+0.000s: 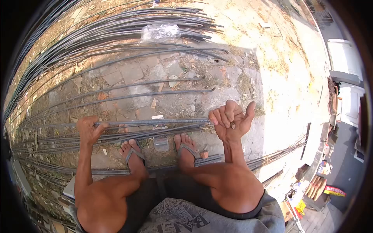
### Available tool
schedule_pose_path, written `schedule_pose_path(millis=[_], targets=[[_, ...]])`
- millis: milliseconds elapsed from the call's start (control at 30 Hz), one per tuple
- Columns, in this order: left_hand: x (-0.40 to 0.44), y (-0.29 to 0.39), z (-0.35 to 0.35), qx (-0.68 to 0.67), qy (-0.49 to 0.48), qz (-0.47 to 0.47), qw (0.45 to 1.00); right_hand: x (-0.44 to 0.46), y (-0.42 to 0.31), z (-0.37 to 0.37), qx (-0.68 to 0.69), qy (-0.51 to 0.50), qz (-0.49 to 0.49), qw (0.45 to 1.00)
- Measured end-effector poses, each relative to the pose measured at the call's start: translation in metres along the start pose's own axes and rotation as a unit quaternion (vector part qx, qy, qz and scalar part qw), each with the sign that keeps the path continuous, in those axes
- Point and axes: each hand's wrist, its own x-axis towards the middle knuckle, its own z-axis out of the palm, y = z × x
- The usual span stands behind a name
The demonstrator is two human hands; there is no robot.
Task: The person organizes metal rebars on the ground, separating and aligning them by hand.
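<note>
A ribbed steel rebar (163,122) runs crosswise in front of me, just past my feet. Around it, toward the left, my left hand (90,129) is closed. My right hand (232,121) is at the bar's right end, palm turned up, fingers curled over it and thumb sticking out. What looks like the cut end of the bar shows in that palm. Beyond the held bar, two single rebars (155,93) lie roughly parallel on the ground. More rebars (171,133) lie close together between the held bar and my sandalled feet.
A large bundle of rebars (116,25) lies at the far left with a clear plastic bag (160,33) on it. Another bundle (279,153) extends to the right. The ground is broken paving with debris. Assorted items, including a red and yellow packet (335,190), lie far right.
</note>
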Motion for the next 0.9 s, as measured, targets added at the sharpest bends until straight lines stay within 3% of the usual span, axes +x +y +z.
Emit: schedule_pose_path(millis=[100,233,333,433,533,733,833,900], targets=[[-0.001,-0.002,-0.009,0.01,-0.005,0.009,1.0,0.0,-0.003,0.019,0.055,0.077,0.015,0.995],[-0.004,-0.006,-0.008,-0.009,-0.02,0.002,1.0,-0.005,0.006,0.001,0.059,-0.023,-0.06,0.996],[-0.004,-0.004,-0.008,0.022,-0.012,0.022,0.999,-0.007,0.012,-0.004,0.037,0.004,-0.102,0.994],[-0.003,-0.001,-0.001,-0.014,-0.014,0.003,1.0,-0.003,0.014,-0.003,0.029,0.105,-0.067,0.992],[-0.004,-0.004,0.0,0.023,-0.105,-0.056,0.993,0.006,0.015,0.001,0.017,0.185,-0.036,0.982],[-0.003,0.016,0.005,0.03,-0.055,-0.026,0.998,0.009,0.022,-0.006,0.011,0.203,-0.016,0.979],[0.004,0.041,-0.002,0.064,0.014,0.042,0.997,0.011,0.02,-0.006,0.022,0.198,-0.017,0.98],[0.003,0.052,0.005,0.054,0.026,0.028,0.998,0.01,0.019,-0.003,0.018,0.188,-0.02,0.982]])
